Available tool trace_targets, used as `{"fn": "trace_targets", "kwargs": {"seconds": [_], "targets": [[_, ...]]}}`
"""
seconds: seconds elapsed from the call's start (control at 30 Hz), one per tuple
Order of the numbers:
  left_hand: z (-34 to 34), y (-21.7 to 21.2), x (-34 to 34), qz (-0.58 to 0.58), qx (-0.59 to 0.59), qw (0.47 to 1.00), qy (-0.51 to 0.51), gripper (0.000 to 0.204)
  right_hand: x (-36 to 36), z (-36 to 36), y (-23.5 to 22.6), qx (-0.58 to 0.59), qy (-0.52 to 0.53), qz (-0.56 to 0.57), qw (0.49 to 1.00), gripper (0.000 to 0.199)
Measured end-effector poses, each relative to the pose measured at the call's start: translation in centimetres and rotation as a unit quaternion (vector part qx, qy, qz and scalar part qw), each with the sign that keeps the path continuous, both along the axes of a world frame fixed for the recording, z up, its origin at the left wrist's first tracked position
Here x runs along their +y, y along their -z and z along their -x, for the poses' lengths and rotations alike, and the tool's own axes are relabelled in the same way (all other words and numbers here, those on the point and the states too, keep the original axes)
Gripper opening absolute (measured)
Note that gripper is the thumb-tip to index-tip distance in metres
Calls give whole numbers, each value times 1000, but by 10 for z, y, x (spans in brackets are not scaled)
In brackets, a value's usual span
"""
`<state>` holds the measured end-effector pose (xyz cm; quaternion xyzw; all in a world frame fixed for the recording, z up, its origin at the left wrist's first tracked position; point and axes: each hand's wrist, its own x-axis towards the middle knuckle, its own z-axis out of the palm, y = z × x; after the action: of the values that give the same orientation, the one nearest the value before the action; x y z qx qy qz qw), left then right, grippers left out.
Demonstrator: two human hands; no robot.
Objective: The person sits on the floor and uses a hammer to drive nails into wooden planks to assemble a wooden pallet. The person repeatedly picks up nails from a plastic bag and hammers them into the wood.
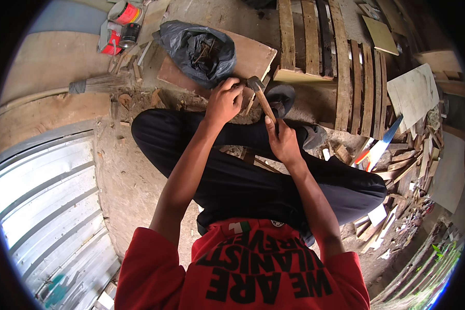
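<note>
In the head view, my right hand (284, 142) is clamped round the wooden handle of a hammer (265, 103), with my thumb laid along the shaft. The hammer slants up and to the left in front of my crossed legs, its dark metal head just beside the fingers of my left hand (225, 103). Those fingers are curled in toward the thumb at the near edge of a wooden board (181, 75); I cannot tell whether they pinch anything small or are merely bent.

On the board, just beyond my left hand, sits a black plastic bag (173, 39), its mouth open on some thin brown pieces too small to make out. Right of the board lie slatted wooden pallets (342, 82). Farther right, a handsaw (381, 146) with an orange handle leans among scrap wood (408, 160). To my left are a twig broom (101, 83) and, above it, a red can (124, 13) and a black can (130, 35). A corrugated metal sheet (51, 191) fills the lower left.
</note>
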<state>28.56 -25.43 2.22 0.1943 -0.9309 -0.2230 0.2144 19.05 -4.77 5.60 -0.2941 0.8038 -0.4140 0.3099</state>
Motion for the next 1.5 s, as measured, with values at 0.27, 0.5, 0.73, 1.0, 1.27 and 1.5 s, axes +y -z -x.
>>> {"fn": "trace_targets", "kwargs": {"seconds": [0.27,0.5,0.73,1.0,1.27,1.5], "targets": [[16,4,-3,-204,76,966,-141,17,0,-1,5,11,-3,-4,1000,44],[26,8,-6,-137,60,976,-161,16,-1,-1,4,20,-8,-8,1000,45],[28,8,-5,-136,36,973,-181,19,1,-1,10,24,-18,-17,999,52],[30,1,-1,-163,21,967,-194,20,0,2,-1,13,-1,-25,1000,51],[31,10,-2,-143,35,967,-207,16,-7,-5,4,50,-15,-12,999,46],[32,5,1,-173,45,961,-212,13,-11,-7,-7,53,-7,-23,998,47]]}}
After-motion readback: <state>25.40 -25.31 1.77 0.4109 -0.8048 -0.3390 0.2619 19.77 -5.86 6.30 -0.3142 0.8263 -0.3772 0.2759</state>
